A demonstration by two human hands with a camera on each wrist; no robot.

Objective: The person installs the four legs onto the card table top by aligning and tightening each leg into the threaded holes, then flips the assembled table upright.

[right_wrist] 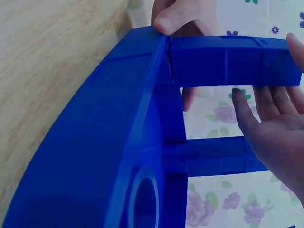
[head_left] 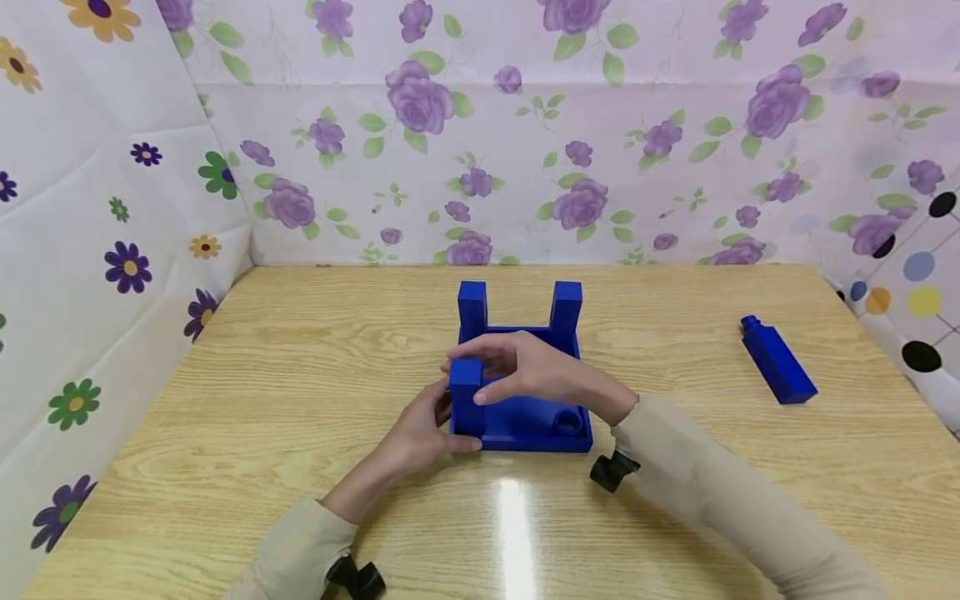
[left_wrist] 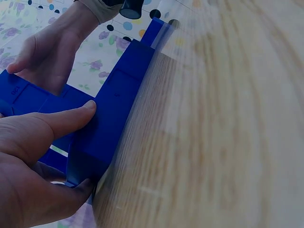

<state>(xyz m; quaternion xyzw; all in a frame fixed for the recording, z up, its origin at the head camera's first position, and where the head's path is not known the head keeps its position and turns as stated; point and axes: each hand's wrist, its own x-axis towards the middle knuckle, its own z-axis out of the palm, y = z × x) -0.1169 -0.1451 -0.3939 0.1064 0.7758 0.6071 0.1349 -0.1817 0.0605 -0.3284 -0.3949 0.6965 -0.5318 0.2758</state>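
Observation:
A blue square base (head_left: 536, 444) with a raised rim lies on the table, three square legs standing up from its corners. At the near-left corner, my left hand (head_left: 420, 429) grips the base, thumb along the front wall and other fingers round the left side. My right hand (head_left: 543, 371) is round the upper part of the near-left leg (head_left: 467, 396), thumb at its right edge and fingers behind it. In the right wrist view, a narrow seam shows between this leg (right_wrist: 204, 61) and the base. A round open socket (head_left: 567, 422) shows at the near-right corner.
A loose blue leg (head_left: 778, 362) with a threaded round end lies on the table (head_left: 675, 333) to the right. The far-left leg (head_left: 472, 307) and far-right leg (head_left: 567, 308) stand upright. A flowered cloth (head_left: 525, 150) hangs behind the table.

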